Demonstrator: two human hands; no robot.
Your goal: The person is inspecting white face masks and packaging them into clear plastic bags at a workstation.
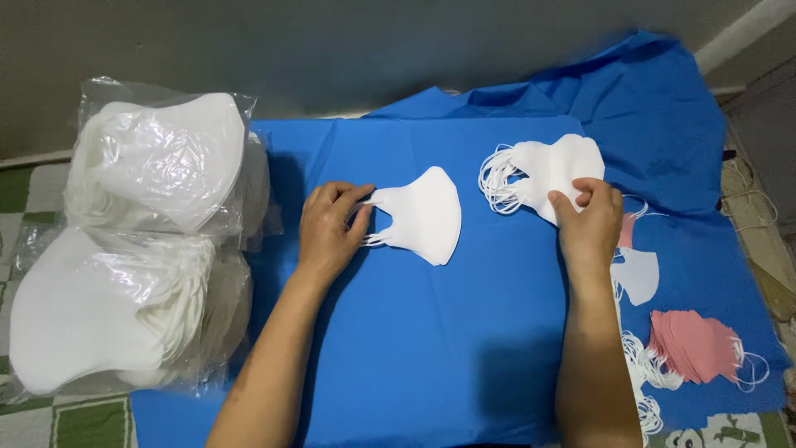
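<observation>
Your cloth (464, 348) is plain bright blue. Your masks (427, 217), the stack (555, 170) and the bagged ones (157, 158) are white. One pile (695, 344) is pink. Your floor (83, 423) shows green-and-white checks.

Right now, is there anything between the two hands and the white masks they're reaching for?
Nothing visible. The left hand already pinches the ear loops of the small stack of white masks on the blue cloth. The right hand rests its fingers directly on the other white stack. Bare cloth lies between the two stacks.
</observation>
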